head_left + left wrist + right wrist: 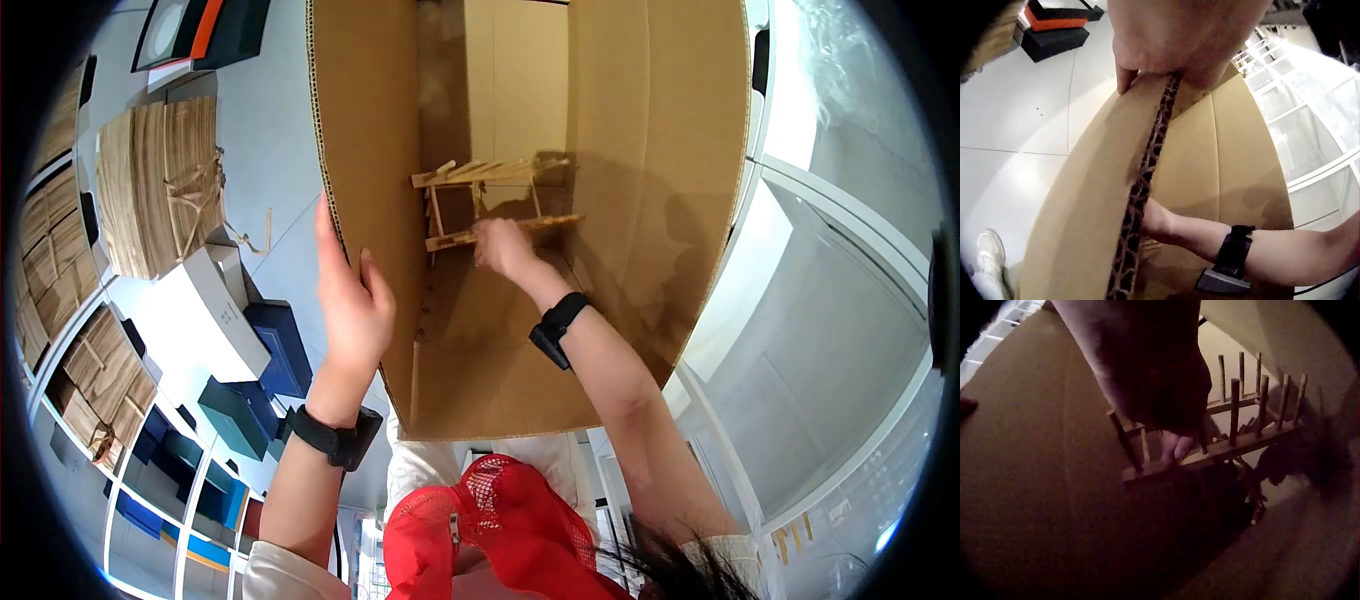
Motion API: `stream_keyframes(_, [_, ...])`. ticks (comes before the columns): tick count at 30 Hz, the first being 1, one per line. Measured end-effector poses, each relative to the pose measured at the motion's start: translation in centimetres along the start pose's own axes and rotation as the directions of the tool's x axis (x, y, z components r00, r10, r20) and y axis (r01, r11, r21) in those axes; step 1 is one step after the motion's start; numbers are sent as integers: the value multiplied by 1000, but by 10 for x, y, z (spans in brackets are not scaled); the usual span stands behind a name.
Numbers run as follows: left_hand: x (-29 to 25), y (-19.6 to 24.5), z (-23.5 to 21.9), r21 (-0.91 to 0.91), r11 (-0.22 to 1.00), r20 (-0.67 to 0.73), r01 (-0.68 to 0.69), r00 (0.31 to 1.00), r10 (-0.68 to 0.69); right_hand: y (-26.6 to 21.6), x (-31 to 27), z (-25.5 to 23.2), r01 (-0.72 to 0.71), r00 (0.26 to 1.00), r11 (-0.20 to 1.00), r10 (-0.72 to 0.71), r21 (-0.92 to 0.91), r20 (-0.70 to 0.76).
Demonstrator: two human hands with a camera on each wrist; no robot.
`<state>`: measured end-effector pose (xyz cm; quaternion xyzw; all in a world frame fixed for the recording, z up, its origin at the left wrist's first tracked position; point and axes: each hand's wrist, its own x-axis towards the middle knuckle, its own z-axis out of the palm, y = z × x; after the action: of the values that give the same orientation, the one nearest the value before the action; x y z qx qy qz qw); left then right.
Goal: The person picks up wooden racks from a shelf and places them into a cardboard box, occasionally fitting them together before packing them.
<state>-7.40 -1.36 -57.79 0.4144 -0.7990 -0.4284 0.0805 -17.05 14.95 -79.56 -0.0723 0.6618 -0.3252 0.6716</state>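
A tall open cardboard box (660, 130) fills the middle of the head view. Inside it is a wooden rack (455, 240) with upright pegs, its near bar gripped by the right hand (505, 250). In the right wrist view, the fingers of the right hand (1160, 381) curl round the bar of the rack (1235, 447), between pegs. The left hand (355, 305) holds the box's left wall at its edge, thumb and fingers on either side; the left wrist view shows this hand (1179, 37) astride the corrugated edge (1141, 181).
Left of the box lie a wood-patterned bundle (155, 185) tied with cord, a white box (205, 310) and dark blue boxes (280, 345). Shelves with bundles stand at far left. A white-framed glass unit (840, 330) is on the right. A shoe (990, 250) shows on the floor.
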Motion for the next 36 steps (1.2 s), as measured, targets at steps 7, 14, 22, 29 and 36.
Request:
stream_keyframes(7, [-1, -1, 2, -28, 999, 14, 20, 1000, -19, 16, 21, 63, -150, 969, 646, -55, -748, -242])
stream_keyframes(14, [-2, -8, 4, -3, 1000, 9, -16, 1000, 16, 61, 72, 87, -284, 923, 784, 67, -552, -379])
stream_keyframes(22, [-4, -11, 7, 132, 983, -29, -131, 990, 136, 95, 121, 76, -260, 929, 605, -56, -753, -366])
stream_keyframes(29, [-3, -11, 3, 46, 994, -26, -103, 994, 104, 31, 41, 64, -240, 907, 697, -87, -676, -412])
stream_keyframes(36, [-3, 5, 1, 91, 992, -2, -84, 996, 85, 36, -22, 32, 31, 911, 904, -201, -426, -360])
